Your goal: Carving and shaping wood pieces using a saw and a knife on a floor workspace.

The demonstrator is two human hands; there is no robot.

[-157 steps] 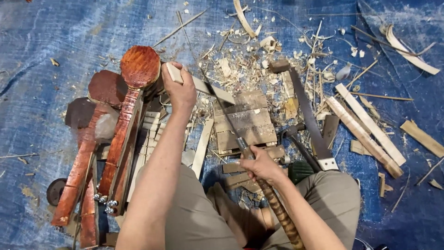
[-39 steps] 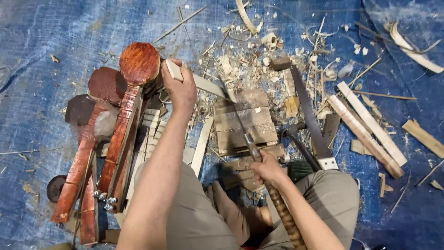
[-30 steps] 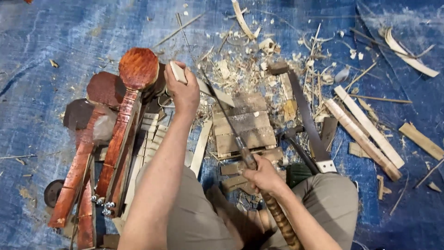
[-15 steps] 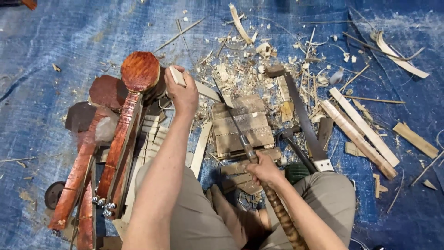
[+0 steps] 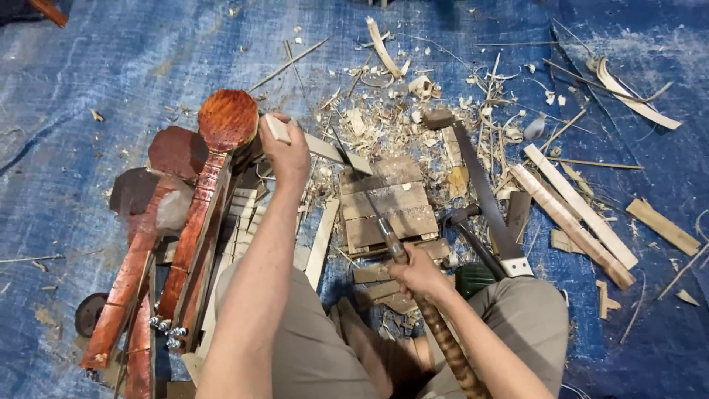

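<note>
My left hand (image 5: 286, 153) is clenched on a pale wood strip (image 5: 319, 145) running away to my right over the chopping block (image 5: 388, 205); my right hand (image 5: 419, 272) grips the knife (image 5: 369, 198), blade angled up-left toward the strip.

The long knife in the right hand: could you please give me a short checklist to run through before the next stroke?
1. Right hand wrapped firmly round the long knife: ok.
2. Left hand gripping the pale wood strip: ok.
3. Left fingers away from the blade tip: cannot tell.
4. Wooden block under the work: ok.
5. Knees back from the blade: ok.
6. Blade sharpness: cannot tell.
</note>
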